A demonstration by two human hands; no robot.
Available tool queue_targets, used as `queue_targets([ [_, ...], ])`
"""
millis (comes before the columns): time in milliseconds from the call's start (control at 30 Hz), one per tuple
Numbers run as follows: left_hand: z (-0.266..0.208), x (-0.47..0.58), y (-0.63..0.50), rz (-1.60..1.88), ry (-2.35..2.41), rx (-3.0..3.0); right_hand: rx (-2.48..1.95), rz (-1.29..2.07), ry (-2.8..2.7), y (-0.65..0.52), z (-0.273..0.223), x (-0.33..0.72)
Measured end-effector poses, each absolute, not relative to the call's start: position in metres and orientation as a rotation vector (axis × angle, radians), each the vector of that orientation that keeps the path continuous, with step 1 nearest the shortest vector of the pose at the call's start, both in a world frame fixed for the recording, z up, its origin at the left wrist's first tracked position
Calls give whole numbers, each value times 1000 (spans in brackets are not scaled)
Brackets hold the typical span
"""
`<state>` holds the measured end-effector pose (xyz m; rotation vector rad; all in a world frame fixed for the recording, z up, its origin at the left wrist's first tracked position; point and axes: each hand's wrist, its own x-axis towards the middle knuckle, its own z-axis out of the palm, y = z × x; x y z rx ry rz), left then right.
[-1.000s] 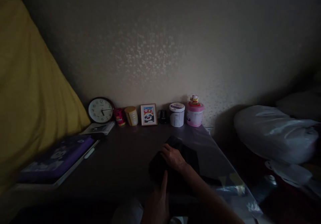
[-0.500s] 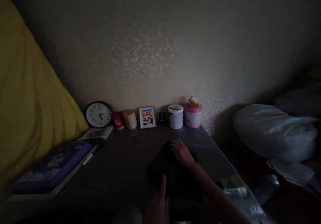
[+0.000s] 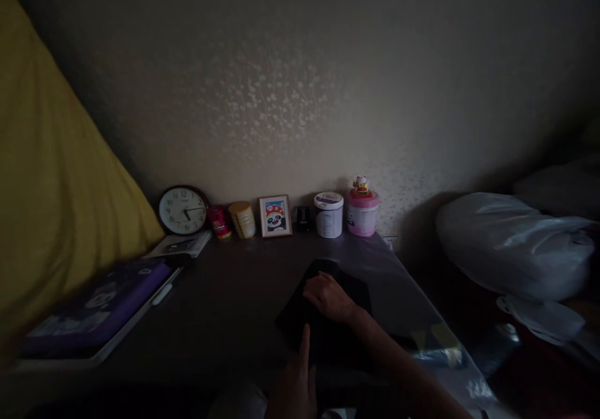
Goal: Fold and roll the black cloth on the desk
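Note:
A black piece of what looks like cloth lies on the dark table in front of me; the dimness hides its exact kind. My right hand rests on its upper middle with the fingers bent inward, closed on the fabric. Nearer to me, my left hand touches the lower part of the cloth, its index finger stretched out and thumb apart. The other left fingers are lost in shadow.
Along the wall stand a clock, a red can, a yellow container, a picture frame, a white tub and a pink tub. Left lies a purple case; beyond the right edge, a plastic bag.
My right hand has drawn slightly nearer and left over the cloth, its fingers going from flat to curled. The cloth's far part now shows beyond it. My left hand stays put.

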<state>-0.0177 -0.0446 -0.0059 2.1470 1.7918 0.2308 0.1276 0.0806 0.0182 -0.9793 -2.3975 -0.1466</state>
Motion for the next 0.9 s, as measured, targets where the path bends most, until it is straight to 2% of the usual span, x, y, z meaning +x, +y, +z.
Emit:
queue_targets([
  [367, -6, -20, -43, 288, 1764, 2035, -1439, -298, -2152, 128, 31, 138],
  [467, -9, -21, -44, 297, 1749, 2072, -1387, -310, -2024, 111, 30, 135],
  [633, -16, -21, -45, 360, 1777, 2164, -1058, -179, -2170, 90, 9, 135],
  [900, -17, -22, -45, 374, 1774, 2231, -1433, -122, -1784, 105, 7, 171],
])
